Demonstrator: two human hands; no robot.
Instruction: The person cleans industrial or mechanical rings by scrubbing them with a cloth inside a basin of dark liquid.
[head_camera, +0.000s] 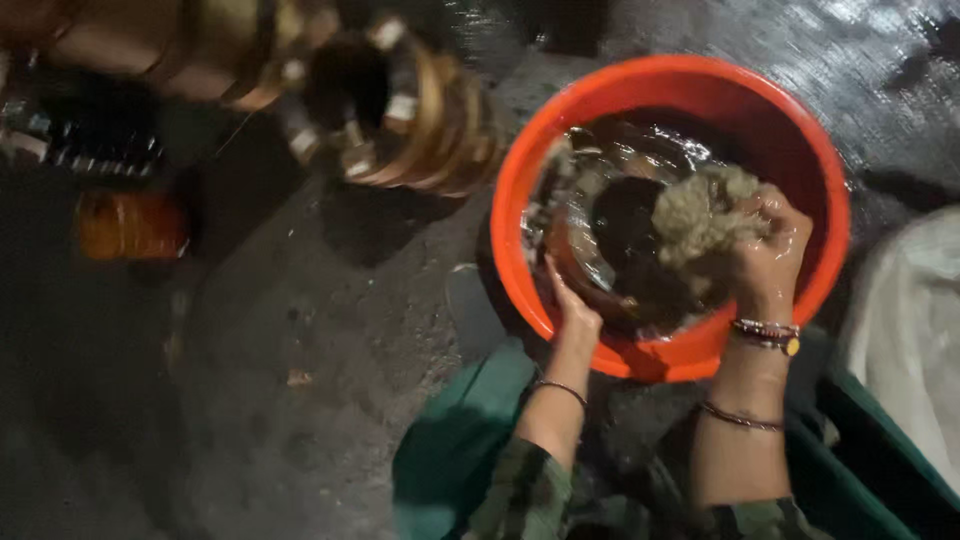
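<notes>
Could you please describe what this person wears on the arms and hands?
Both hands are bare and wet. The left hand has one thin dark bangle on the forearm. The right hand has stacked beaded bangles at the wrist and one thin bangle lower down. Green patterned sleeves reach the elbows.

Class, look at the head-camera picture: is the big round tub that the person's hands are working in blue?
No, the tub is bright orange-red, and the right hand presses a pale scrubbing wad inside it.
</notes>
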